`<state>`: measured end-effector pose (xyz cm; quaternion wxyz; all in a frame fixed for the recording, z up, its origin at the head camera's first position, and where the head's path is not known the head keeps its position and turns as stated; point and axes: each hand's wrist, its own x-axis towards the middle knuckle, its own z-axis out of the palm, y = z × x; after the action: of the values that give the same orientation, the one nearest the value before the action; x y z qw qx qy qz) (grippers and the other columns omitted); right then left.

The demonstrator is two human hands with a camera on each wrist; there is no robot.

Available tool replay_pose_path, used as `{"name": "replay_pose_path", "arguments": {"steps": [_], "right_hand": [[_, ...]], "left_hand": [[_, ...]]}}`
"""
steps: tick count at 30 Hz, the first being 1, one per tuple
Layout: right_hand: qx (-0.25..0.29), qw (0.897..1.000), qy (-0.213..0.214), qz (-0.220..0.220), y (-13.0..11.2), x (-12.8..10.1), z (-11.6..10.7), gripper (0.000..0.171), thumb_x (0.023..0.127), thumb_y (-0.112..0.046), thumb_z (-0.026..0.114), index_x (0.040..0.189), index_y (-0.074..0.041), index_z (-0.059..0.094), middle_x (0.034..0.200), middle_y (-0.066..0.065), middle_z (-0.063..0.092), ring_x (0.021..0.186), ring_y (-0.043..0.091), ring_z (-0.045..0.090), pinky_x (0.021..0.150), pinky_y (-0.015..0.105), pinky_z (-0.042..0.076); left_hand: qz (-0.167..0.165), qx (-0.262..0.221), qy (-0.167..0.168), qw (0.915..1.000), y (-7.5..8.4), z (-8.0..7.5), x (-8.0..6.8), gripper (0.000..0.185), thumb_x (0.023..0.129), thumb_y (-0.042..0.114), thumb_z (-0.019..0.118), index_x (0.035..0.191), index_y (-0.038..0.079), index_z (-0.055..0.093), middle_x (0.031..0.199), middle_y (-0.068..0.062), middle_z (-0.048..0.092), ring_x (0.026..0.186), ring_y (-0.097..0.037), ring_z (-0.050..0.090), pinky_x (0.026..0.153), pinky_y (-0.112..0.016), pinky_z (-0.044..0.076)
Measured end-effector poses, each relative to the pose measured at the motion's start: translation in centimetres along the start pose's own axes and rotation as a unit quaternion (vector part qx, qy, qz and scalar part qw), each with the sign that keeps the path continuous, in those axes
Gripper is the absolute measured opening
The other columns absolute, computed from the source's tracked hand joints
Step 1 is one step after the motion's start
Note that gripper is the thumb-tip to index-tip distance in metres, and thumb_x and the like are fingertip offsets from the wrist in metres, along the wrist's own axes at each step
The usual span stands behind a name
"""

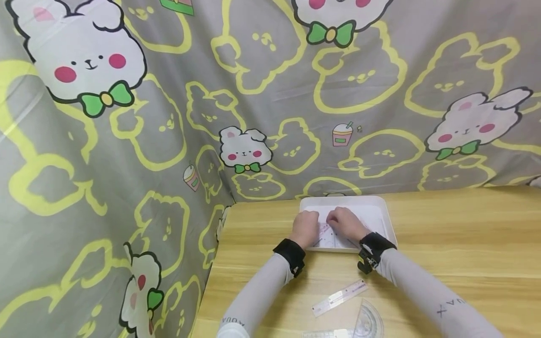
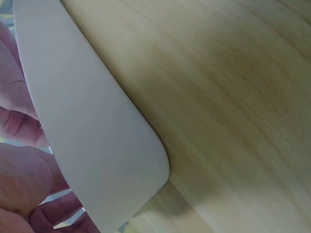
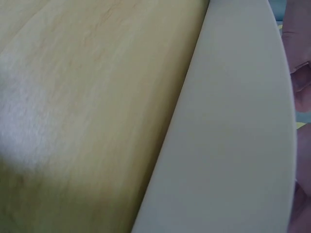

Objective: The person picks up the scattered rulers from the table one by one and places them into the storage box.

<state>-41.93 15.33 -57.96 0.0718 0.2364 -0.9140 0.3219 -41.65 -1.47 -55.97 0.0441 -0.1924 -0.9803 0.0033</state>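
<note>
Both hands are down in a white tray (image 1: 386, 213) that sits on the wooden table (image 1: 465, 234), pushed back near the cartoon-bunny cloth (image 1: 169, 117) hanging behind it. Inside the tray there's a clear plastic sheet thing with pinkish markings (image 1: 324, 231), maybe a set square or ruler, hard to say since the hands cover most of it. The left hand (image 1: 305, 226) has its fingers bent down onto that piece, and the right hand (image 1: 344, 222) is right beside it, knuckles up, fingers also curled over the same spot. The two hands are almost touching. Honestly I can't tell if either one is actually pinching the plastic or just resting on it. The wrist views don't help much, just the tray rim, table grain and blurry fingertips (image 2: 22, 124).

Closer to the person, on the table between the forearms, lies a clear straight ruler (image 1: 339, 297), and just past it a clear protractor (image 1: 369, 321) at the bottom edge. Both arms are in light grey sleeves (image 1: 262, 291) with black wrist straps (image 1: 289, 253)
</note>
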Motion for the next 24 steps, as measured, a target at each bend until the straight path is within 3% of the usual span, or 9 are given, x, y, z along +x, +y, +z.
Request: {"name": "replay_pose_path", "arguments": {"steps": [3, 8, 24], "right_hand": [[-0.01, 1.0, 0.002, -0.02, -0.3, -0.1, -0.3, 0.007, 0.089, 0.003, 0.07, 0.089, 0.0, 0.077, 0.08, 0.008, 0.068, 0.077, 0.028, 0.063, 0.077, 0.048, 0.052], [-0.016, 0.999, -0.005, -0.029, -0.2, -0.2, -0.5, 0.007, 0.088, 0.002, 0.071, 0.088, -0.001, 0.077, 0.08, 0.007, 0.068, 0.076, 0.025, 0.062, 0.076, 0.047, 0.053], [-0.019, 1.0, -0.018, -0.015, 0.5, -0.6, -0.7, 0.009, 0.092, -0.002, 0.07, 0.085, -0.005, 0.075, 0.081, 0.006, 0.067, 0.078, 0.025, 0.062, 0.077, 0.047, 0.052]], "left_hand": [[0.005, 0.031, -0.005, 0.9995, 0.3, -0.3, 0.0, 0.008, 0.097, 0.019, 0.069, 0.092, 0.015, 0.074, 0.086, -0.001, 0.072, 0.083, -0.019, 0.069, 0.075, -0.032, 0.054], [0.009, 0.042, -0.01, 0.999, 0.5, -0.4, -0.2, 0.012, 0.098, 0.02, 0.068, 0.095, 0.014, 0.077, 0.087, -0.002, 0.071, 0.085, -0.018, 0.066, 0.076, -0.03, 0.052], [0.005, -0.036, -0.031, 0.9989, 0.1, -1.1, -0.4, 0.011, 0.099, 0.015, 0.067, 0.09, 0.01, 0.072, 0.08, -0.002, 0.065, 0.076, -0.016, 0.058, 0.07, -0.029, 0.049]]}}
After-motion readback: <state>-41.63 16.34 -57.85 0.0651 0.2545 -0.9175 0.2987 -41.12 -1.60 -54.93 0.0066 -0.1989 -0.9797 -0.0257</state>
